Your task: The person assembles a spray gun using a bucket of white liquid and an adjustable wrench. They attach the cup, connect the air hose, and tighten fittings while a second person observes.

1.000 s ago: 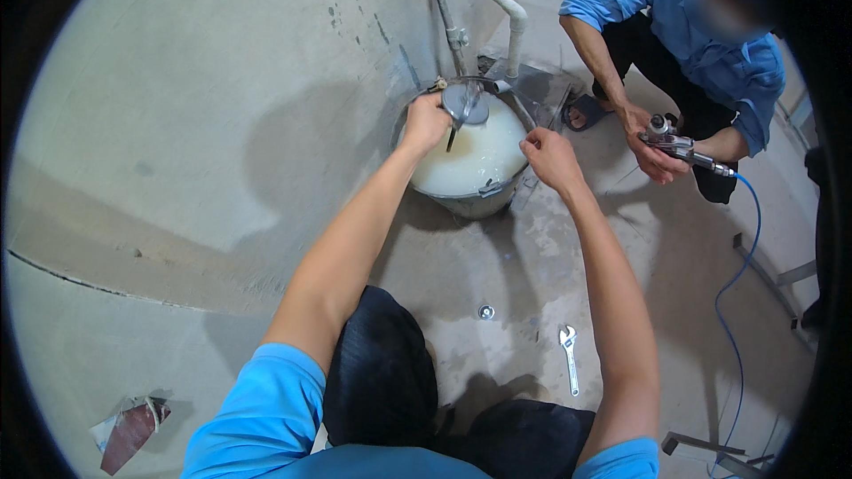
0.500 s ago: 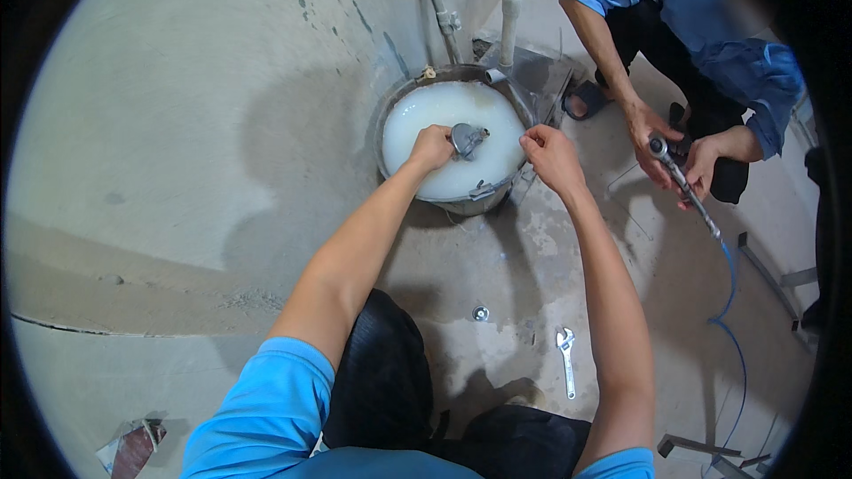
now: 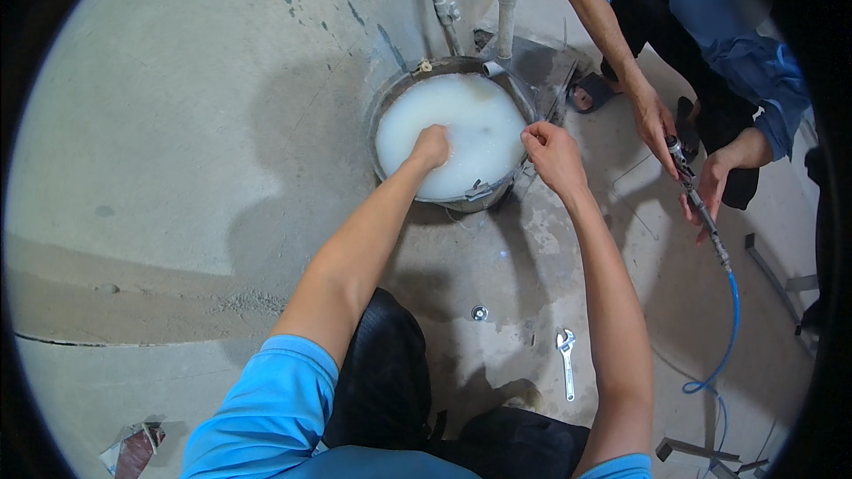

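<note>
A round bucket [image 3: 376, 115] of cloudy white liquid [image 3: 470, 102] stands against the wall. My left hand [image 3: 432, 145] reaches into it, fingers curled and partly under the surface. The grey round metal part it holds is sunk in the liquid; only a faint dark spot shows beside the hand. At the bucket's right rim, my right hand [image 3: 554, 153] has thumb and fingertips pinched together. Whatever lies between them, if anything, is too small to make out.
An adjustable wrench [image 3: 567, 364] and a small round metal piece [image 3: 480, 312] lie on the floor before me. Pipes [image 3: 506, 18] rise behind the bucket. At right a crouching co-worker [image 3: 657, 115] holds a metal tool [image 3: 697, 195] on a blue hose [image 3: 733, 328]. Metal bars [image 3: 701, 449] lie lower right.
The round grey metal part in my left hand has gone down under the white liquid. My right hand has hardly moved. The co-worker's tool has shifted slightly down and right.
</note>
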`<state>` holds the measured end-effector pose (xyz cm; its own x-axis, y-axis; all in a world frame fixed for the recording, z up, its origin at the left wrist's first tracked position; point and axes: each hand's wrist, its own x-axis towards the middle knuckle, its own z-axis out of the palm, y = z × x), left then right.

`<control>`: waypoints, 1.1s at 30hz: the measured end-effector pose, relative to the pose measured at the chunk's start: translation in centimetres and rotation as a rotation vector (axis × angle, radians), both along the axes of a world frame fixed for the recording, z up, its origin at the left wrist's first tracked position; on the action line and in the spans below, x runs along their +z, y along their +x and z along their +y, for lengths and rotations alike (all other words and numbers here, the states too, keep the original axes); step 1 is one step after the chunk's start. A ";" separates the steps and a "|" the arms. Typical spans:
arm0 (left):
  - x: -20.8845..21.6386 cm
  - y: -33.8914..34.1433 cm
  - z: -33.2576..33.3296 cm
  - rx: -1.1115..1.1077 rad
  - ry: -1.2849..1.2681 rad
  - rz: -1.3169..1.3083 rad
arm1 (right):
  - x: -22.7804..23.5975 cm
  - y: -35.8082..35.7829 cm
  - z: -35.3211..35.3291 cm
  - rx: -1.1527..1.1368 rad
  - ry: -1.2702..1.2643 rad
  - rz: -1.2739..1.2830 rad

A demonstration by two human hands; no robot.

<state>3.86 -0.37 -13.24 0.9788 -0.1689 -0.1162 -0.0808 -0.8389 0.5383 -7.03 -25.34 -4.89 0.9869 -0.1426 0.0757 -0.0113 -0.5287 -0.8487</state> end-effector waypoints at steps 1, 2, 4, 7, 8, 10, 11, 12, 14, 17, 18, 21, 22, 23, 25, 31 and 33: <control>-0.2 0.0 0.0 -0.007 0.022 -0.022 | 0.0 0.0 0.0 0.006 0.006 -0.013; -0.4 -0.1 -0.1 -0.008 0.034 -0.052 | 0.0 0.0 0.1 0.004 0.007 -0.013; -0.5 -0.2 -0.4 -0.031 0.079 -0.058 | 0.0 0.1 0.1 0.000 0.004 -0.007; -0.3 -0.3 -0.8 -0.097 0.149 -0.066 | 0.1 -0.1 0.1 0.000 -0.013 -0.009; -0.1 -0.5 -0.9 -0.120 0.153 -0.116 | 0.1 -0.1 0.1 0.004 -0.018 -0.018; 0.7 -0.6 -0.9 -0.111 0.028 -0.081 | 0.2 -0.3 0.1 0.010 -0.022 -0.022; 1.4 -0.5 -0.9 -0.080 -0.098 0.004 | 0.2 -0.4 0.1 0.011 -0.018 -0.018; 2.1 -0.6 -0.8 -0.051 -0.222 0.089 | 0.2 -0.5 0.1 0.003 -0.015 -0.006; 4.3 -0.3 -0.4 0.010 -0.468 0.139 | 0.3 -0.6 0.1 0.010 -0.026 -0.027; 8.7 0.0 0.1 0.049 -0.911 0.225 | 0.4 -0.7 0.1 0.028 -0.085 -0.085; 10.5 0.0 0.4 0.053 -0.946 0.191 | 0.4 -0.8 0.2 0.030 -0.114 -0.107; 16.7 -0.1 1.2 -0.019 -0.973 0.118 | 0.7 -1.0 0.3 0.020 -0.046 -0.050; 18.8 -0.1 1.3 -0.046 -0.953 0.086 | 0.8 -1.0 0.3 0.016 -0.051 -0.060; 20.7 -0.4 1.3 -0.071 -0.935 0.054 | 0.9 -1.2 0.4 0.014 -0.056 -0.070; 24.3 -0.9 1.2 -0.097 -0.943 0.005 | 1.2 -1.3 0.5 0.027 -0.076 -0.083; 31.7 -1.7 0.6 -0.191 -0.983 -0.112 | 2.1 -2.3 0.6 0.061 -0.143 -0.098; 33.2 -1.8 0.4 -0.210 -0.987 -0.147 | 2.4 -2.6 0.5 0.060 -0.157 -0.084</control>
<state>2.04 -0.02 19.95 0.9115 -0.2945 0.2871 -0.2966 0.0128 0.9549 -9.63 -24.84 -2.44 0.9825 -0.0634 0.1750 0.0919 -0.6522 -0.7524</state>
